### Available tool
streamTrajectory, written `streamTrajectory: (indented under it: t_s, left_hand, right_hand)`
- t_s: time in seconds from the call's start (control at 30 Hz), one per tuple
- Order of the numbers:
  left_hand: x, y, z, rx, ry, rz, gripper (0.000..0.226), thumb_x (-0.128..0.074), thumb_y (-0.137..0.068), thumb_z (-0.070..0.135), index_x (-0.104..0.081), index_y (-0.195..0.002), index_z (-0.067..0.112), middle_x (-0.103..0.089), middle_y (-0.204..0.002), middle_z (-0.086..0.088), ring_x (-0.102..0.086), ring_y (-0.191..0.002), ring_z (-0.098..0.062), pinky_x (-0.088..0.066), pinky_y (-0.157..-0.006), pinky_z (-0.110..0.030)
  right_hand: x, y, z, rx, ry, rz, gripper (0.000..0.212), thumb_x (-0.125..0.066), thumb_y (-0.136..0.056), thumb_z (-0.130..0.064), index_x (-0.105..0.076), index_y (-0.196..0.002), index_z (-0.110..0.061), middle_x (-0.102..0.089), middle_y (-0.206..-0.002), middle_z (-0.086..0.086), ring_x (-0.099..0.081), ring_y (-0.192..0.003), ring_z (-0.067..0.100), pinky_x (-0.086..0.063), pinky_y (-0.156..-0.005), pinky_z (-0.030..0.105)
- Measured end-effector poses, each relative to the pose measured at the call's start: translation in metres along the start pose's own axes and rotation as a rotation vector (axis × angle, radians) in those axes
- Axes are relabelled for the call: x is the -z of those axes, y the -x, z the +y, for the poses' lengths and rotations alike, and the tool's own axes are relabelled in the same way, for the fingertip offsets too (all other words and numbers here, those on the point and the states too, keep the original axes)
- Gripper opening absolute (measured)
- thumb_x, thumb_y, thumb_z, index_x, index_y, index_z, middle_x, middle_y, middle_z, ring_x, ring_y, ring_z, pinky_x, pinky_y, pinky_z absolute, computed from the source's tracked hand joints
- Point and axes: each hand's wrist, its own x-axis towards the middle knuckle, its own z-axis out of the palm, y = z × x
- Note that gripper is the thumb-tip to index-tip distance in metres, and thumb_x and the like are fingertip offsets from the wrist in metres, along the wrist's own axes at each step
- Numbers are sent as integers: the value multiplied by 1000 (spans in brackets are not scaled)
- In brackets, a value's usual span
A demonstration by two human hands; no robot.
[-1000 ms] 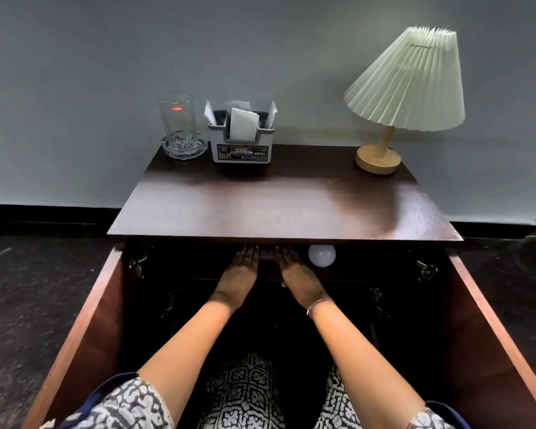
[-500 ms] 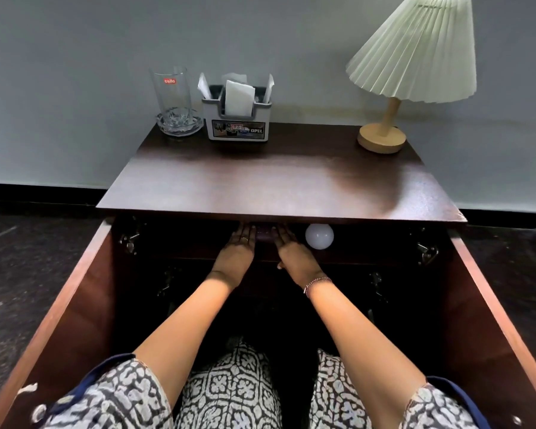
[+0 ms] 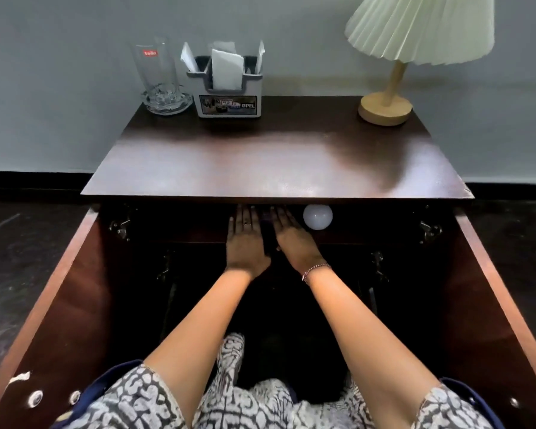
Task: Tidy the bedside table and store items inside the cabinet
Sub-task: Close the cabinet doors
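The dark wooden bedside table [image 3: 276, 168] has its two cabinet doors swung open, the left door [image 3: 59, 305] and the right door [image 3: 492, 305]. Both my arms reach into the dark cabinet just under the tabletop. My left hand [image 3: 246, 243] and my right hand [image 3: 294, 239] lie with straight fingers on either side of a small dark object [image 3: 268, 235], palms against it. What the object is cannot be made out. A white round bulb [image 3: 317, 217] sits on the shelf just right of my right hand.
On the tabletop stand a clear glass [image 3: 157, 74] on a glass dish at the back left, a grey tissue holder [image 3: 228, 88] beside it, and a lamp [image 3: 387, 108] with a pleated shade at the back right. A grey wall is behind; the floor is dark.
My head has moved, so the table looks closer and the lamp shade is cut off at the top. Both hands stay on the dark object on the shelf.
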Motion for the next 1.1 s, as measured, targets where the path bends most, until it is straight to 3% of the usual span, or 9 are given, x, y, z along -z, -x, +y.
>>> streamTrajectory:
  t_s: [0.13,0.23,0.27,0.4,0.57,0.73,0.93,1.1]
  left_hand:
    - [-2,21,7,9,38,22,89,-44,-86,40,10,-146,1,10,-157,-16,11,-147,-25,1,-121,-39]
    - [6,39,5,27,41,-39,82,-36,-89,36,12,-146,2,15,-157,-15,13,-146,-23,3,-121,-35]
    - [10,45,4,11,58,-42,80,-35,-89,36,9,-146,2,12,-157,-15,11,-147,-22,2,-121,-35]
    - [39,80,0,-13,102,19,77,-36,-86,37,-7,-148,1,-6,-158,-17,-4,-147,-25,-6,-120,-36]
    - [101,139,-1,0,62,-31,73,-26,-96,44,7,-146,3,8,-158,-14,7,-147,-23,-5,-122,-38]
    - [162,190,-10,39,57,-66,74,-30,-95,47,0,-148,5,0,-158,-12,2,-147,-26,-9,-120,-41]
    - [220,244,-23,103,71,-106,76,-34,-94,47,-2,-149,6,0,-159,-10,2,-147,-25,-9,-120,-42]
    - [211,273,-48,207,73,-136,79,-40,-93,46,-3,-148,4,-3,-158,-13,-1,-147,-27,-13,-120,-43]
  right_hand:
    - [-1,26,-9,-11,-87,77,66,-42,-90,-6,-9,-146,1,-9,-156,19,-9,-145,31,-17,-119,38]
    - [12,53,-27,-25,-129,14,61,-31,-93,-12,-5,-147,-3,-1,-157,11,-2,-146,24,-11,-120,37]
    - [17,61,-32,-29,-129,-6,62,-32,-93,-13,-4,-147,-3,0,-157,10,-1,-146,23,-9,-120,35]
    - [43,94,-52,-71,-110,29,65,-57,-83,-18,-34,-140,0,-36,-148,18,-35,-138,27,-37,-109,39]
    - [115,146,-72,-68,-24,-17,70,-50,-92,-37,-19,-145,-3,-17,-155,14,-11,-143,24,-20,-114,38]
    - [179,196,-78,-132,1,-127,70,-47,-94,-37,-14,-146,-3,-7,-156,13,-5,-144,24,-18,-115,39]
    - [234,253,-69,-227,9,-184,66,-52,-92,-32,-24,-144,-1,-20,-154,17,-19,-143,31,-27,-113,44]
    - [235,288,-49,-394,130,-248,68,-65,-83,-33,-41,-136,3,-37,-144,26,-34,-134,44,-42,-101,52]
